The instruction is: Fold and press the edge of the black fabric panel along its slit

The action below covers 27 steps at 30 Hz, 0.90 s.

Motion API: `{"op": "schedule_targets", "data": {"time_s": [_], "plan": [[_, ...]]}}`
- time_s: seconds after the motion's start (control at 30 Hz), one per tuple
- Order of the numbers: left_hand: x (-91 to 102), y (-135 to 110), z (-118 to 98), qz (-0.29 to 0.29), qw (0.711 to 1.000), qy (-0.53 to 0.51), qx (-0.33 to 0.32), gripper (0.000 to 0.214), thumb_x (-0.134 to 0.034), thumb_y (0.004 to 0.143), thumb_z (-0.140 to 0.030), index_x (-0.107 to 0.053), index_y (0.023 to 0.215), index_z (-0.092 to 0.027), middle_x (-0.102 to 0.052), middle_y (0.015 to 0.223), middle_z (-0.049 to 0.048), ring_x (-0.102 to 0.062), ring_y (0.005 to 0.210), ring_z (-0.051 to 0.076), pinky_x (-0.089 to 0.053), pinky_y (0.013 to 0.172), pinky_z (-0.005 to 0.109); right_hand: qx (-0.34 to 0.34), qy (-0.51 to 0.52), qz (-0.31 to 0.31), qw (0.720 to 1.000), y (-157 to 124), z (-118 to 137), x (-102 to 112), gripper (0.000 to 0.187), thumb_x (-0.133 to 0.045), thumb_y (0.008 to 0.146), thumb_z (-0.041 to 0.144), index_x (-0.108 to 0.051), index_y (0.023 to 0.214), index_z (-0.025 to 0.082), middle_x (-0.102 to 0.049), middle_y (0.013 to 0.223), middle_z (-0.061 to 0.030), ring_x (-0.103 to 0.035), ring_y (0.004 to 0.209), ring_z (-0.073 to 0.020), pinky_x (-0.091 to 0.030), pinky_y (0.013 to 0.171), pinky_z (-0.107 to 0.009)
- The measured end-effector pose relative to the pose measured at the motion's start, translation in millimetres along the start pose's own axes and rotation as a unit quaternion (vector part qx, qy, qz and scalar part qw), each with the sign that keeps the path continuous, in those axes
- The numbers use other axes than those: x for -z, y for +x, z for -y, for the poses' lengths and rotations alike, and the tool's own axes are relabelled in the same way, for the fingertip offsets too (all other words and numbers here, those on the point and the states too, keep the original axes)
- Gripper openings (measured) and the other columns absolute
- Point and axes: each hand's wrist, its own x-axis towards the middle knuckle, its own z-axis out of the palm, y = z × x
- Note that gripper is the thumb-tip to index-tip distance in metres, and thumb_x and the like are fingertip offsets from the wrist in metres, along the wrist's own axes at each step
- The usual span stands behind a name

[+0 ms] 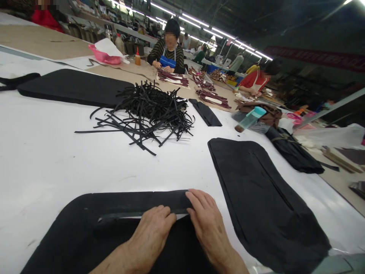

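Note:
A black fabric panel [85, 228] lies on the white table [51, 167] right in front of me, with a long slit near its far edge. My left hand [152, 232] rests on the panel, its fingers curled down and pressed along the slit's near edge. Beside it, my right hand [207, 219] lies flat with fingers stretched out, its fingertips pressing on the black strip [137, 199] above the slit. Neither hand lifts anything.
A second black panel [262, 198] lies to the right. A heap of black strips [148, 112] sits in the middle, another panel [74, 87] at far left. A bottle [249, 120] lies on its side. Other people work at the far tables.

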Motion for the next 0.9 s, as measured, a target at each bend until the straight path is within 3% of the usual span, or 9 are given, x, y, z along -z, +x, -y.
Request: {"op": "schedule_targets", "data": {"time_s": [0.1,0.2,0.33,0.43,0.63,0.73,0.83,0.9], "plan": [[-5.5,-1,-1,0.0,1.0,-0.002,-0.017,0.023,-0.041,0.088,-0.008,-0.058,0.093,-0.023,-0.061,0.09,0.0014,-0.056,0.083,0.02,-0.048,0.076,0.035,-0.048,0.009,0.061,0.997,4,-4,-4,0.046,-0.059,0.079,0.008,-0.05,0.124,0.013,-0.057,0.119,-0.0123,-0.049,0.108,-0.0274,-0.041,0.093,-0.044],[-8.4,-2,-1,-0.003,1.0,-0.002,-0.026,0.021,-0.043,0.087,-0.007,-0.058,0.093,-0.022,-0.06,0.09,0.002,-0.056,0.084,0.02,-0.048,0.077,0.035,-0.061,0.042,0.116,0.99,11,-8,-6,0.039,-0.062,0.078,0.01,-0.056,0.116,0.018,-0.064,0.099,-0.0064,-0.055,0.095,-0.0249,-0.044,0.087,-0.041],[-7.1,-2,2,-0.013,0.999,0.001,-0.03,0.021,-0.041,0.087,-0.006,-0.057,0.089,-0.02,-0.059,0.089,0.0025,-0.054,0.082,0.019,-0.046,0.076,0.034,-0.066,0.088,0.117,0.987,16,-11,-4,0.029,-0.06,0.08,0.01,-0.06,0.105,0.025,-0.064,0.093,-0.0003,-0.057,0.086,-0.0187,-0.044,0.077,-0.031],[-13.3,-4,4,-0.021,0.999,0.002,-0.049,0.021,-0.043,0.084,-0.004,-0.055,0.086,-0.021,-0.058,0.086,0.001,-0.052,0.078,0.018,-0.044,0.072,0.032,-0.039,0.047,0.116,0.991,20,-9,-4,0.017,-0.062,0.081,0.009,-0.061,0.088,0.024,-0.061,0.082,0.0019,-0.055,0.08,-0.0171,-0.041,0.072,-0.029],[-41.3,-6,5,-0.143,0.978,0.057,-0.141,0.013,-0.05,0.076,-0.01,-0.053,0.083,-0.02,-0.053,0.075,0.0025,-0.049,0.069,0.019,-0.039,0.061,0.032,-0.03,-0.078,0.083,0.993,24,-1,-8,0.013,-0.062,0.081,0.009,-0.059,0.076,0.021,-0.055,0.076,-0.0017,-0.05,0.076,-0.0212,-0.039,0.071,-0.035],[-34.1,-5,5,-0.102,0.989,0.036,-0.099,0.019,-0.047,0.077,-0.005,-0.054,0.085,-0.02,-0.056,0.079,0.0026,-0.051,0.074,0.02,-0.042,0.066,0.033,-0.04,-0.032,0.065,0.997,23,0,-7,0.014,-0.061,0.082,0.008,-0.059,0.088,0.02,-0.057,0.086,-0.0038,-0.051,0.083,-0.0229,-0.042,0.076,-0.038],[-15.2,-2,5,-0.043,0.999,-0.005,-0.032,0.023,-0.042,0.084,-0.004,-0.055,0.086,-0.022,-0.059,0.085,0.0016,-0.053,0.079,0.019,-0.043,0.073,0.033,-0.03,0.009,-0.035,0.999,18,-3,-1,0.025,-0.05,0.087,0.007,-0.054,0.109,0.017,-0.057,0.105,-0.0097,-0.05,0.099,-0.0249,-0.042,0.086,-0.042],[-5.0,0,5,-0.035,0.999,-0.017,-0.013,0.021,-0.041,0.086,-0.006,-0.056,0.085,-0.022,-0.06,0.086,0.0012,-0.054,0.079,0.019,-0.044,0.072,0.032,-0.021,0.032,-0.08,0.996,11,-3,3,0.029,-0.043,0.09,0.007,-0.05,0.116,0.017,-0.056,0.11,-0.0108,-0.05,0.104,-0.0236,-0.042,0.09,-0.041]]}}
